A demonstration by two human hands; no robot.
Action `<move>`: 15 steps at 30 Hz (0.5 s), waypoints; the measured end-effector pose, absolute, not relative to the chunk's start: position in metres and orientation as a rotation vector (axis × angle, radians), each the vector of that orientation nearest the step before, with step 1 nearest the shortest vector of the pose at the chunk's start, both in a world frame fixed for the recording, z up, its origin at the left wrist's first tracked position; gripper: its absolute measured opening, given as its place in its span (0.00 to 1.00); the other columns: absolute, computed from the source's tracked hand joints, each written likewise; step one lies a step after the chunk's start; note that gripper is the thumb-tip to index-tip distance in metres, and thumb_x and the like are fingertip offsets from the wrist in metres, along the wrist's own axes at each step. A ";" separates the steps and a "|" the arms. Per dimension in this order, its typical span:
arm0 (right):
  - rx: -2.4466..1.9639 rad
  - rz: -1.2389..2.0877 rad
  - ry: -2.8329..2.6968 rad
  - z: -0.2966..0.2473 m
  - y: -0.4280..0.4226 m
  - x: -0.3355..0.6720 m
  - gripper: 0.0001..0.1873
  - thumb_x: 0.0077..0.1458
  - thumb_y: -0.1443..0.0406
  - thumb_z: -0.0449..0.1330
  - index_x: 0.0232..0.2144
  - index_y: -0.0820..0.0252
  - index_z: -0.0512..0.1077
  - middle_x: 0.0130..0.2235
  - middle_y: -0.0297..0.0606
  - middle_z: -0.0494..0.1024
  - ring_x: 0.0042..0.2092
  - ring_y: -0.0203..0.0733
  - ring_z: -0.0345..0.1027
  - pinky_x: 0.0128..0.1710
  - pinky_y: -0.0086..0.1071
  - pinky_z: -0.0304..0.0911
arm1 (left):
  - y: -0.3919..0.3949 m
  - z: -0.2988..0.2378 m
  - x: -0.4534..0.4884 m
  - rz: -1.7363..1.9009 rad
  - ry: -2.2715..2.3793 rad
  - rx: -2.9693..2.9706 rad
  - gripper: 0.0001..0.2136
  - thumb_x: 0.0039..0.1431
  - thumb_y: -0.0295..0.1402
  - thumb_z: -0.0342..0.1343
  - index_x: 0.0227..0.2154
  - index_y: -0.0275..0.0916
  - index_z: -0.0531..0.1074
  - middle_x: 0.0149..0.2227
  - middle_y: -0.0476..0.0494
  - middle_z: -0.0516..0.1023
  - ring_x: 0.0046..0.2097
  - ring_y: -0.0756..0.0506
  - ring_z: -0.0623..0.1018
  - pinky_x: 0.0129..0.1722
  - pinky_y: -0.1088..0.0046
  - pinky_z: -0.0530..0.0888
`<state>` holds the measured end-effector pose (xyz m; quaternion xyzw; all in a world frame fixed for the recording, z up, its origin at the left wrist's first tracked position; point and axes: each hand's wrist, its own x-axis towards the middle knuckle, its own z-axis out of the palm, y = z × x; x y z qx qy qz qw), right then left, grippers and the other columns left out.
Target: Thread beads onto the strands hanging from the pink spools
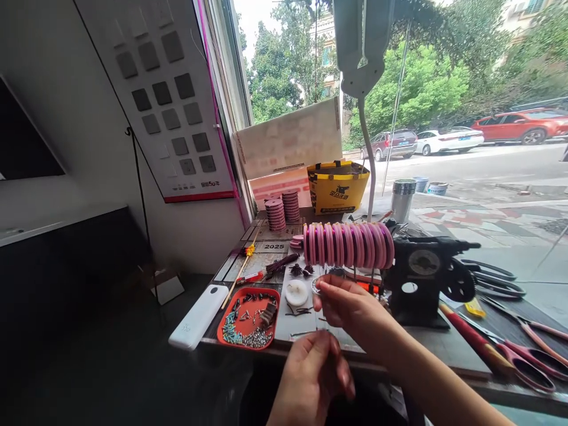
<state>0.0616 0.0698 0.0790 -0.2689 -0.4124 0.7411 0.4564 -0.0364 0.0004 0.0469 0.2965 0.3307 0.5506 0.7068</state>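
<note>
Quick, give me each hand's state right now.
Left hand: fingers curled; what it holds cannot be told.
Right hand: shut on a small round piece, pinched at the fingertips.

- "2025" stands in dark digits on a pale panel of the desk mat (274, 246).
- The wall sample board (195, 148) has a line of small print above its red bottom strip. Only "50" can be made out there.
- The yellow bag (337, 190) bears a black logo with lettering, too blurred to read.
</note>
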 end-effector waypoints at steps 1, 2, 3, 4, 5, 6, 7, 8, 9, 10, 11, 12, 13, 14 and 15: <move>-0.654 1.846 -1.009 0.079 0.069 0.062 0.21 0.35 0.54 0.68 0.25 0.61 0.65 0.20 0.32 0.71 0.16 0.26 0.49 0.18 0.25 0.37 | -0.004 0.041 -0.038 1.185 0.705 0.635 0.16 0.44 0.45 0.61 0.19 0.37 0.67 0.11 0.54 0.66 0.15 0.54 0.65 0.17 0.79 0.62; -0.649 1.861 -1.001 0.079 0.069 0.062 0.22 0.35 0.54 0.68 0.26 0.60 0.64 0.20 0.32 0.71 0.16 0.26 0.50 0.18 0.25 0.36 | -0.008 0.034 -0.039 1.152 0.687 0.614 0.17 0.43 0.46 0.61 0.19 0.37 0.66 0.10 0.54 0.66 0.13 0.54 0.66 0.15 0.79 0.60; -0.649 1.874 -0.993 0.078 0.069 0.063 0.22 0.35 0.54 0.68 0.26 0.60 0.64 0.20 0.32 0.71 0.16 0.27 0.52 0.18 0.25 0.37 | -0.012 0.028 -0.040 1.131 0.680 0.595 0.17 0.42 0.47 0.62 0.18 0.37 0.66 0.10 0.54 0.66 0.12 0.53 0.66 0.13 0.80 0.59; -0.650 1.882 -0.985 0.077 0.070 0.064 0.22 0.35 0.54 0.68 0.26 0.60 0.63 0.20 0.32 0.72 0.16 0.27 0.53 0.18 0.24 0.37 | -0.016 0.023 -0.041 1.118 0.683 0.580 0.18 0.41 0.47 0.62 0.18 0.38 0.66 0.09 0.54 0.67 0.12 0.53 0.67 0.13 0.80 0.58; -0.652 1.886 -0.978 0.076 0.070 0.065 0.22 0.35 0.55 0.68 0.26 0.60 0.63 0.19 0.32 0.71 0.16 0.28 0.54 0.17 0.24 0.37 | -0.020 0.019 -0.041 1.113 0.694 0.568 0.18 0.40 0.48 0.62 0.18 0.38 0.66 0.09 0.53 0.68 0.12 0.53 0.67 0.13 0.81 0.58; -0.653 1.887 -0.971 0.075 0.070 0.065 0.22 0.35 0.55 0.68 0.26 0.60 0.63 0.19 0.31 0.71 0.16 0.28 0.55 0.17 0.24 0.38 | -0.024 0.015 -0.042 1.110 0.714 0.554 0.18 0.39 0.48 0.63 0.18 0.37 0.66 0.10 0.53 0.68 0.12 0.54 0.67 0.13 0.81 0.59; -0.655 1.885 -0.966 0.074 0.070 0.065 0.21 0.35 0.55 0.68 0.26 0.60 0.64 0.19 0.31 0.71 0.16 0.27 0.55 0.17 0.24 0.39 | -0.027 0.013 -0.043 1.110 0.735 0.541 0.18 0.39 0.48 0.63 0.17 0.37 0.67 0.10 0.52 0.69 0.13 0.54 0.67 0.14 0.81 0.59; -0.656 1.882 -0.961 0.074 0.070 0.065 0.21 0.35 0.56 0.68 0.26 0.60 0.64 0.19 0.31 0.71 0.16 0.27 0.55 0.17 0.24 0.39 | -0.031 0.011 -0.043 1.110 0.751 0.527 0.18 0.39 0.47 0.63 0.17 0.36 0.68 0.10 0.51 0.70 0.13 0.55 0.67 0.15 0.82 0.59; -0.657 1.880 -0.957 0.074 0.070 0.065 0.20 0.35 0.56 0.68 0.26 0.60 0.64 0.19 0.31 0.71 0.16 0.27 0.55 0.17 0.24 0.39 | -0.033 0.010 -0.044 1.112 0.763 0.513 0.18 0.39 0.47 0.63 0.17 0.36 0.68 0.10 0.51 0.70 0.14 0.55 0.67 0.15 0.82 0.59; -0.658 1.877 -0.955 0.074 0.070 0.065 0.20 0.35 0.56 0.68 0.26 0.60 0.64 0.19 0.30 0.71 0.16 0.27 0.54 0.17 0.24 0.39 | -0.035 0.009 -0.045 1.117 0.772 0.499 0.18 0.39 0.47 0.63 0.17 0.35 0.69 0.10 0.50 0.71 0.14 0.55 0.68 0.16 0.82 0.59; -0.661 1.873 -0.953 0.074 0.071 0.065 0.20 0.35 0.56 0.68 0.26 0.59 0.64 0.19 0.30 0.71 0.16 0.27 0.54 0.17 0.24 0.39 | -0.036 0.007 -0.045 1.123 0.776 0.491 0.17 0.39 0.46 0.63 0.17 0.35 0.70 0.10 0.50 0.71 0.14 0.55 0.68 0.16 0.82 0.59; -0.665 1.870 -0.950 0.075 0.071 0.065 0.20 0.35 0.57 0.68 0.25 0.59 0.64 0.19 0.30 0.70 0.16 0.27 0.54 0.17 0.24 0.39 | -0.037 0.006 -0.046 1.124 0.769 0.489 0.16 0.40 0.46 0.62 0.19 0.35 0.72 0.11 0.50 0.72 0.14 0.54 0.69 0.16 0.82 0.60; -0.671 1.865 -0.946 0.076 0.072 0.065 0.20 0.35 0.57 0.68 0.26 0.59 0.64 0.19 0.30 0.70 0.16 0.28 0.54 0.17 0.24 0.39 | -0.037 0.004 -0.047 1.118 0.747 0.495 0.16 0.41 0.46 0.62 0.21 0.35 0.74 0.11 0.49 0.73 0.15 0.54 0.70 0.17 0.82 0.61; -0.678 1.861 -0.941 0.076 0.072 0.065 0.20 0.35 0.57 0.69 0.26 0.59 0.65 0.19 0.30 0.70 0.17 0.28 0.55 0.17 0.24 0.40 | -0.037 0.003 -0.047 1.112 0.717 0.504 0.15 0.42 0.45 0.62 0.24 0.36 0.76 0.13 0.48 0.75 0.16 0.54 0.72 0.17 0.82 0.62; -0.685 1.857 -0.936 0.076 0.073 0.066 0.20 0.35 0.57 0.69 0.26 0.59 0.65 0.19 0.30 0.70 0.17 0.28 0.55 0.17 0.24 0.40 | -0.037 0.001 -0.048 1.102 0.682 0.511 0.14 0.42 0.43 0.63 0.28 0.36 0.77 0.15 0.47 0.77 0.17 0.53 0.73 0.18 0.82 0.63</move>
